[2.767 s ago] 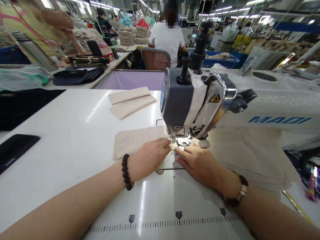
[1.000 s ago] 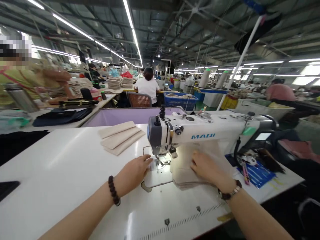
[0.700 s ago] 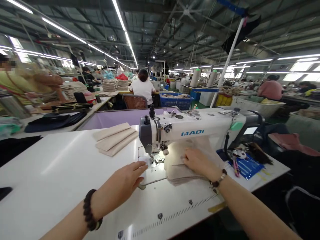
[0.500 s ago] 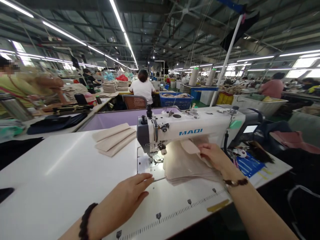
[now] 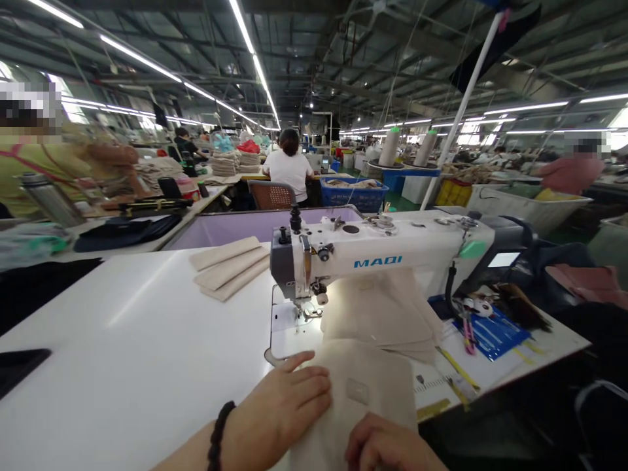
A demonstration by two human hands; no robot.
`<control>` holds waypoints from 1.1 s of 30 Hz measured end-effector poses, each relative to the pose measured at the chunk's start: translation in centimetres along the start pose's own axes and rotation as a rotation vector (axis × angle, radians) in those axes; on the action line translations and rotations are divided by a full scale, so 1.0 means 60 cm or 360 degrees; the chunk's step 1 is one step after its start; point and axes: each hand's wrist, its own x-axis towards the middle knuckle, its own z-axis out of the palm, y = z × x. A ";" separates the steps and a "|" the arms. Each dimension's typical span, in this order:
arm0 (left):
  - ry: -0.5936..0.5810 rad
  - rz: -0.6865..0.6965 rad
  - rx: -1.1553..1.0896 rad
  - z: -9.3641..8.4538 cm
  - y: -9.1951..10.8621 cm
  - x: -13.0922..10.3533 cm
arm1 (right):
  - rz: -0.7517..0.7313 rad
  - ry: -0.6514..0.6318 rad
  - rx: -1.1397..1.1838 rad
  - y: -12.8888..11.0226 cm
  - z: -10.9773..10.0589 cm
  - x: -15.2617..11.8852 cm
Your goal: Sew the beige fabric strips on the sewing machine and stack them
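Observation:
A beige fabric piece (image 5: 387,373) with a small rectangular patch lies at the front of the white sewing table (image 5: 147,353). My left hand (image 5: 289,405) rests on its left edge, palm down and fingers spread. Over its lower part is my right hand (image 5: 387,445), fingers curled at the cloth; whether they pinch it is hidden. Behind it, a stack of beige fabric (image 5: 373,314) sits under the arm of the white sewing machine (image 5: 417,252). The needle area (image 5: 307,311) is lit, with no cloth under it.
Folded beige strips (image 5: 228,265) lie left of the machine. Pink-handled snips (image 5: 468,333) and a blue packet (image 5: 495,330) are at the right. A lilac bin (image 5: 226,229) stands behind the table. A person in white (image 5: 287,167) sits ahead.
My right hand has come from the stack under the machine arm to the table's front. A beige piece now lies there. My left hand has moved right, onto the cloth. The view has shifted slightly.

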 end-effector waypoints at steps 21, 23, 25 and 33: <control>0.0249 -0.0726 -0.0082 -0.043 0.012 -0.229 | -0.0252 0.0043 -0.0483 0.053 0.003 0.057; 0.0121 -0.0792 -0.0018 -0.033 -0.001 -0.240 | -0.0287 0.0004 -0.0540 0.055 0.008 0.064; 0.0137 -0.0921 0.0039 -0.019 -0.010 -0.248 | -0.0234 -0.0030 -0.0609 0.049 0.014 0.074; 0.0377 -0.1389 -0.0352 -0.010 -0.015 -0.231 | 0.0338 0.0211 -0.0563 0.015 0.021 0.120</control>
